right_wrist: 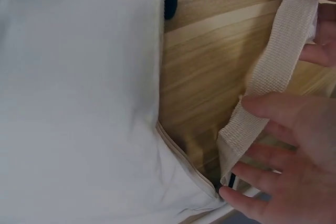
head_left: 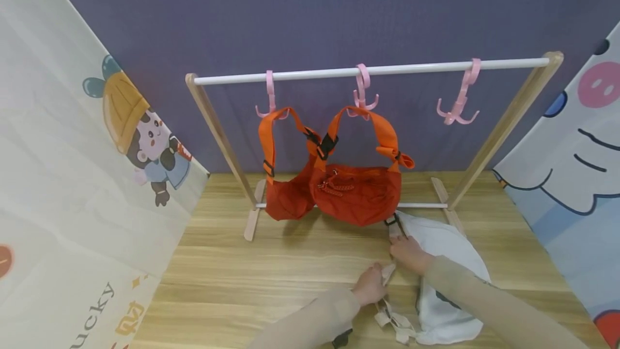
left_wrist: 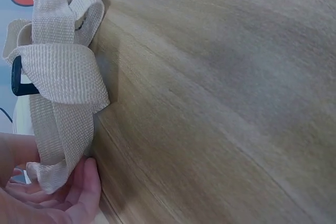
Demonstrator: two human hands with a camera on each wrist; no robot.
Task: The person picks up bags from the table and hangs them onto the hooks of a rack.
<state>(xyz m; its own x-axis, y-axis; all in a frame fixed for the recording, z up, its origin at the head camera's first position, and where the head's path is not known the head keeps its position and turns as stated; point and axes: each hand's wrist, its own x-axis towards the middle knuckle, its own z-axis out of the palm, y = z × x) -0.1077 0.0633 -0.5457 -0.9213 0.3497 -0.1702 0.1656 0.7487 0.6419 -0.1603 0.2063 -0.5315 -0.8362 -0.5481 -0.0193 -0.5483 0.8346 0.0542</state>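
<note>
A white bag (head_left: 448,244) lies on the wooden tabletop at the right, its cream webbing strap (right_wrist: 281,51) running along its left side. My left hand (head_left: 370,285) grips the strap; in the left wrist view a folded, looped length of strap (left_wrist: 68,72) with a black buckle (left_wrist: 22,80) rises from between the fingers. Closer to the bag's upper corner, my right hand (head_left: 410,255) holds another stretch of the same strap, thumb over the webbing and fingers under it. Both hands show in the right wrist view, with the strap stretching between them.
Behind the hands stands a rack with a white rod (head_left: 319,73) and wooden legs. Two orange-red bags hang from pink hooks, one at left (head_left: 290,198) and one at centre (head_left: 358,193). A third pink hook (head_left: 457,101) hangs at right without a bag. Printed curtains flank the table.
</note>
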